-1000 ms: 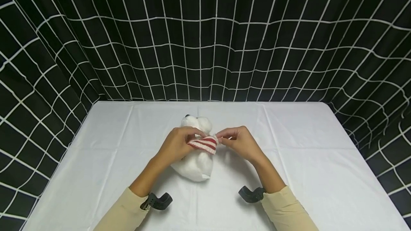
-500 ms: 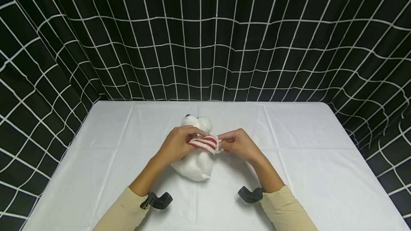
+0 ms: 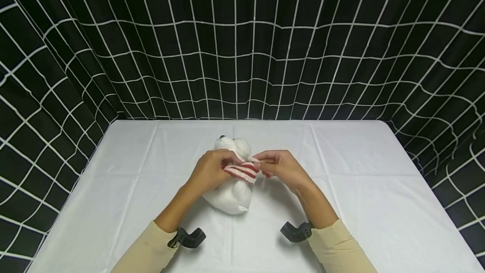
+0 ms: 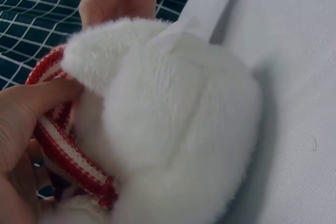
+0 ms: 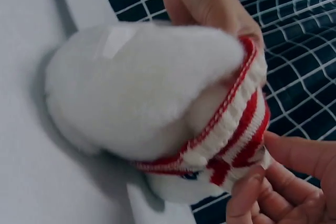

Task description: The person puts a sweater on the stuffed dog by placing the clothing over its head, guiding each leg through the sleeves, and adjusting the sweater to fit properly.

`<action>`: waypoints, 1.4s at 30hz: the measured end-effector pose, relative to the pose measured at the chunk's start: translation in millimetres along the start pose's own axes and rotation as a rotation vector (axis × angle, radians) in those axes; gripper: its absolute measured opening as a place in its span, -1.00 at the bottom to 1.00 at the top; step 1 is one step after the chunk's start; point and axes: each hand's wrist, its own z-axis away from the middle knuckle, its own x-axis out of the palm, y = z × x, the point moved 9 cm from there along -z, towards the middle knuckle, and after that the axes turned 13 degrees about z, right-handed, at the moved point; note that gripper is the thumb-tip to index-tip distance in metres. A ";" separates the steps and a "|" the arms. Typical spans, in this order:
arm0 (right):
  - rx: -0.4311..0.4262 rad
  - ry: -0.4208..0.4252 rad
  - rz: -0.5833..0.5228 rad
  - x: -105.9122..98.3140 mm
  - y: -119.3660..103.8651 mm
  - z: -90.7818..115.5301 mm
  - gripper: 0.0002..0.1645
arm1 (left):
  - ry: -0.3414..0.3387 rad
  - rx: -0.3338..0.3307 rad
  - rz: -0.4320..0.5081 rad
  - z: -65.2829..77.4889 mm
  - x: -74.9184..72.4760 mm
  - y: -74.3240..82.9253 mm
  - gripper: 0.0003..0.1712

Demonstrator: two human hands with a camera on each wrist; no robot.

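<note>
A white plush bear (image 3: 227,199) rests on the table, its dark nose toward the far edge in the head view. Round its neck goes a red-and-white striped knit scarf (image 3: 243,172). My left hand (image 3: 210,169) grips the scarf from the left side, thumb over the knit band (image 4: 71,153) in the left wrist view. On the other side, my right hand (image 3: 282,167) pinches the scarf's end between thumb and fingers. The right wrist view shows those fingertips (image 5: 254,179) on the striped knit (image 5: 241,129), beside the white fur (image 5: 136,87). The bear's face is mostly hidden in the wrist views.
A white cloth with fold creases covers the table (image 3: 360,205). Dark curtains (image 3: 242,45) with a white grid hang behind and at both sides. A black curved mount (image 3: 191,237) sits on the left wrist, and a similar mount (image 3: 296,231) on the right.
My right hand's fingers have shifted on the scarf's end, dipping slightly and then rising again, and the scarf's right edge has changed shape. My left hand and the bear have hardly moved.
</note>
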 end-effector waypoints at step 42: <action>-0.011 0.055 0.214 -13.0 4.7 4.2 -0.84 | -0.092 -0.078 -0.004 -3.0 9.2 -10.7 -0.74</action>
